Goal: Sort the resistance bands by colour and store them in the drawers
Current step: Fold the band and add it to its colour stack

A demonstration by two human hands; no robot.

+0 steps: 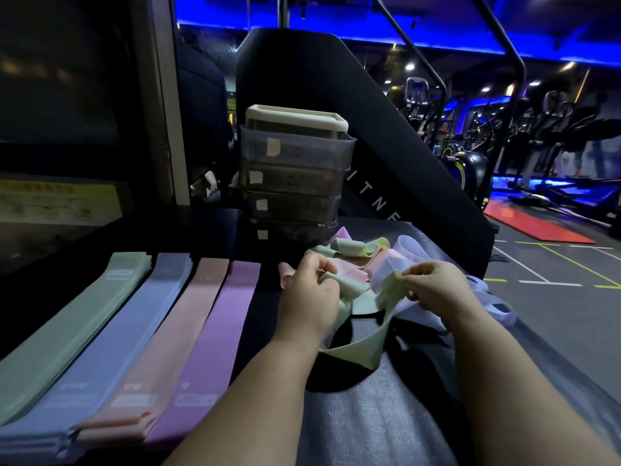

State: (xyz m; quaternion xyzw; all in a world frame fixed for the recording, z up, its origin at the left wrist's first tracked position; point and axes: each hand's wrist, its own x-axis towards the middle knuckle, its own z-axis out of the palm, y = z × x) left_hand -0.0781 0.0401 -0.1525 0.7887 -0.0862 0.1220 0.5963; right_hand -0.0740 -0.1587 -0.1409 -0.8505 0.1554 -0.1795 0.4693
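Observation:
Both hands hold one pale yellow-green band that loops down between them onto the dark mat. My left hand grips one end and my right hand pinches the other. Behind them lies a tangled heap of loose bands in pink, green, yellow and white. On the left, flat piles lie side by side: green, blue, pink and purple. A stack of translucent drawers with paper labels stands behind the heap.
All of this rests on a dark padded mat. A black machine housing rises behind the drawers. White bands hang near the mat's right edge. Gym machines and marked floor lie to the right.

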